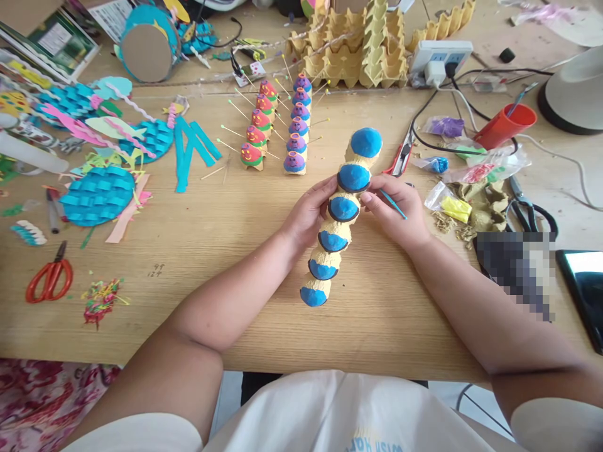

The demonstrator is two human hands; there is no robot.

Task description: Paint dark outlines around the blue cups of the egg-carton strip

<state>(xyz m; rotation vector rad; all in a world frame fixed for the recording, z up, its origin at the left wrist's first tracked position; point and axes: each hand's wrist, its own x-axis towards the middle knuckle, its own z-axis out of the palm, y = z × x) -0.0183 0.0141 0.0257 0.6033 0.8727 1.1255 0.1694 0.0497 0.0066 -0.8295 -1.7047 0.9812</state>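
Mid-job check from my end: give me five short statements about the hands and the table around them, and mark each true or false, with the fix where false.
1. The left hand holds the blue-domed strip. True.
2. The strip has four blue domes. False: it has six.
3. The right hand has a thin blue tool in it. True.
4. The red-handled scissors lie to the right of the strip. False: those scissors lie to its left.
5. The white power strip has a white plug and a black plug in it. True.
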